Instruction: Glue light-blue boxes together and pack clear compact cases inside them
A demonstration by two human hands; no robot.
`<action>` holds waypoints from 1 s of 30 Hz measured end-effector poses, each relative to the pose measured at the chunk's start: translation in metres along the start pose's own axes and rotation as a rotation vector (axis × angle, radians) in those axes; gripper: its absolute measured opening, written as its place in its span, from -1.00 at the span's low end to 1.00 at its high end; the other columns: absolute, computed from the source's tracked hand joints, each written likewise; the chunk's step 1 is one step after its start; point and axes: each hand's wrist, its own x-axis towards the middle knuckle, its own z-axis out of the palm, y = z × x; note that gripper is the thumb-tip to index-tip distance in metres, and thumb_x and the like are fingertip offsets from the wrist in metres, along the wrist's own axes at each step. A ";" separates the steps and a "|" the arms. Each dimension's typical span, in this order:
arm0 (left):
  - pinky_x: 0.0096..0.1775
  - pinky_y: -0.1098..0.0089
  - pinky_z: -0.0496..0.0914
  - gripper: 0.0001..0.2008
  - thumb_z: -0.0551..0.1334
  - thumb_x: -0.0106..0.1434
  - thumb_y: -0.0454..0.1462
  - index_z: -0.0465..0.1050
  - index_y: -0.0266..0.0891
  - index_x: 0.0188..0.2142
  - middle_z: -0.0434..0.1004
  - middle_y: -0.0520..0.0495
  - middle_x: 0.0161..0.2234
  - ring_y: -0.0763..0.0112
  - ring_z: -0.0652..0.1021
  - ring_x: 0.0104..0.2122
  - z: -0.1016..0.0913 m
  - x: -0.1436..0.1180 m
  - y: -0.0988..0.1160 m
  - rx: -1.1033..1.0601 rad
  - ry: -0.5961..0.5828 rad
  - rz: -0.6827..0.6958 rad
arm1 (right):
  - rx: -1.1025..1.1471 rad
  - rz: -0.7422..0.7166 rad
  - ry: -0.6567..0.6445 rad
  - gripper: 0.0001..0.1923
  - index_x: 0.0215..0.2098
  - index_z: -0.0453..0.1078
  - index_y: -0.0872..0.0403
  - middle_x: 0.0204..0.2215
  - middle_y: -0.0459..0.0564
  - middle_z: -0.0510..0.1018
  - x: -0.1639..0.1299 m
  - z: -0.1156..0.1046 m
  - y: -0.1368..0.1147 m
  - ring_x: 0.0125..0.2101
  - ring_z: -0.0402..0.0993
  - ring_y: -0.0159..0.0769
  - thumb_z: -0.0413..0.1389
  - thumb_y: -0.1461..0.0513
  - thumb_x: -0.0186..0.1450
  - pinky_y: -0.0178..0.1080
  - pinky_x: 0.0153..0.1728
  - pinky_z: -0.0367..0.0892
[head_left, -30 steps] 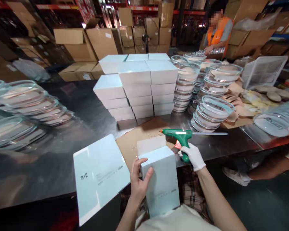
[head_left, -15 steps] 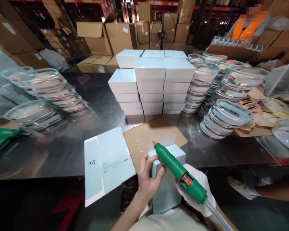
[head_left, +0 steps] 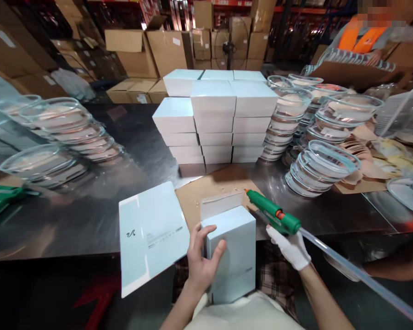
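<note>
Cartons [head_left: 170, 52] and red racking fill the background beyond a dark metal worktop [head_left: 330, 215], where white boxes [head_left: 213, 110] are stacked between glass dishes [head_left: 320, 167]. At its near edge a pale blue box [head_left: 234, 261] sits against the person's front, its white flap [head_left: 223, 205] raised at the far end. The bare left hand [head_left: 203, 263] clasps the box's left edge, thumb on the near face, fingers curled round the corner. The gloved right hand [head_left: 292, 247] is wrapped round a green glue gun [head_left: 270, 208], its orange nozzle [head_left: 247, 192] just beside the flap's right end; whether they touch, I cannot tell.

Several things could go wrong. A slip of the nozzle might smear glue on a printed face, or burn the bare fingers if they strayed near it. The long glue stick [head_left: 361, 272] trailing behind could snag. A loose left grip might let the box tilt, putting the flap out of line.
</note>
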 end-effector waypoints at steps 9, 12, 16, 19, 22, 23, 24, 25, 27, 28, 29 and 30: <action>-0.01 0.28 0.44 -0.67 0.35 0.34 0.02 0.54 -0.11 -0.05 0.56 -0.13 -0.06 0.14 0.55 0.05 -0.008 0.000 -0.009 -0.126 0.044 -0.072 | -0.048 0.146 -0.067 -0.49 -0.62 0.41 0.04 -0.75 -0.04 0.41 0.066 0.007 -0.011 -0.61 0.41 -0.25 0.21 -0.18 0.20 -0.28 -0.55 0.28; 0.00 0.25 0.47 -0.64 0.36 0.32 0.05 0.54 -0.12 -0.07 0.56 -0.16 -0.04 0.12 0.56 0.05 -0.008 0.000 -0.012 -0.167 -0.018 -0.109 | -0.030 0.012 -0.004 -0.56 -0.43 0.54 0.05 -0.57 -0.05 0.56 0.054 -0.003 -0.028 -0.46 0.49 -0.24 0.34 -0.15 0.14 -0.29 -0.43 0.35; 0.14 0.09 0.42 -0.62 0.38 0.29 0.09 0.53 -0.12 -0.12 0.55 -0.24 0.04 -0.02 0.49 0.22 0.000 -0.004 -0.013 -0.268 -0.078 -0.056 | 0.174 -0.071 -0.444 -0.37 -0.02 0.58 0.10 -0.18 0.07 0.69 0.033 0.017 -0.052 -0.18 0.60 -0.12 0.43 -0.12 0.10 -0.12 -0.08 0.50; 0.18 0.04 0.41 -0.61 0.37 0.30 0.09 0.49 -0.11 -0.08 0.46 -0.29 0.20 -0.07 0.47 0.27 0.007 -0.007 -0.012 -0.363 -0.070 -0.076 | 0.235 -0.065 -0.615 -0.40 -0.11 0.59 0.13 -0.24 0.06 0.68 0.031 0.025 -0.053 -0.18 0.61 -0.11 0.47 -0.11 0.09 -0.08 -0.05 0.51; 0.09 0.10 0.49 -0.45 0.39 0.32 0.03 0.26 0.06 0.19 0.51 -0.18 0.10 0.08 0.59 0.14 0.009 -0.002 -0.013 -0.521 -0.013 -0.096 | 0.233 -0.266 -0.734 -0.23 -0.07 0.61 0.13 -0.10 0.17 0.66 0.033 0.013 -0.049 -0.10 0.62 -0.06 0.26 -0.35 0.19 -0.06 -0.02 0.50; 0.07 0.10 0.50 -0.42 0.40 0.31 0.02 0.21 0.08 0.21 0.51 -0.14 0.05 0.10 0.61 0.10 0.007 0.001 -0.013 -0.555 -0.014 -0.071 | 0.204 -0.366 -0.809 -0.14 -0.01 0.60 0.12 -0.01 0.21 0.64 0.033 0.007 -0.050 -0.02 0.60 -0.02 0.15 -0.43 0.21 -0.02 0.04 0.48; 0.07 0.09 0.51 -0.45 0.40 0.31 0.02 0.25 0.07 0.18 0.50 -0.12 0.01 0.11 0.61 0.08 0.004 0.004 -0.014 -0.557 -0.038 -0.041 | 0.155 -0.468 -0.878 -0.08 0.07 0.58 0.10 0.08 0.23 0.60 0.032 0.001 -0.052 0.06 0.57 0.00 0.09 -0.46 0.21 0.01 0.11 0.44; 0.08 0.08 0.50 -0.54 0.40 0.31 0.02 0.34 0.03 0.10 0.49 -0.12 -0.02 0.10 0.60 0.08 0.000 0.007 -0.015 -0.530 -0.078 -0.012 | 0.082 -0.563 -0.923 -0.08 0.16 0.55 0.07 0.15 0.24 0.56 0.031 -0.003 -0.056 0.13 0.52 0.00 0.10 -0.45 0.23 0.02 0.18 0.40; 0.09 0.07 0.49 -0.69 0.38 0.32 0.03 0.49 -0.09 -0.13 0.49 -0.15 -0.05 0.10 0.59 0.06 -0.008 0.013 -0.016 -0.451 -0.143 0.018 | -0.112 -0.710 -0.925 -0.28 0.21 0.52 0.03 0.17 0.21 0.53 0.027 -0.004 -0.064 0.17 0.50 -0.09 0.20 -0.28 0.34 -0.03 0.22 0.37; 0.08 0.06 0.49 -0.69 0.37 0.31 0.04 0.51 -0.12 -0.21 0.50 -0.16 -0.05 0.10 0.59 0.05 -0.011 0.015 -0.016 -0.429 -0.159 0.016 | -0.193 -0.765 -0.914 -0.41 0.20 0.54 0.03 0.16 0.19 0.54 0.025 -0.003 -0.068 0.15 0.51 -0.15 0.21 -0.16 0.41 -0.07 0.21 0.39; 0.07 0.06 0.50 -0.69 0.37 0.31 0.04 0.53 -0.13 -0.25 0.52 -0.18 -0.05 0.09 0.59 0.04 -0.012 0.016 -0.016 -0.427 -0.168 0.001 | -0.247 -0.808 -0.913 -0.53 0.19 0.56 0.03 0.16 0.19 0.54 0.023 0.000 -0.071 0.14 0.52 -0.19 0.18 -0.05 0.46 -0.11 0.19 0.40; 0.07 0.05 0.50 -0.69 0.37 0.31 0.05 0.54 -0.13 -0.25 0.55 -0.19 -0.05 0.08 0.60 0.04 -0.013 0.016 -0.016 -0.437 -0.174 -0.023 | -0.275 -0.844 -0.915 -0.60 0.16 0.57 0.03 0.16 0.18 0.55 0.022 0.003 -0.072 0.13 0.53 -0.22 0.14 0.02 0.51 -0.14 0.18 0.42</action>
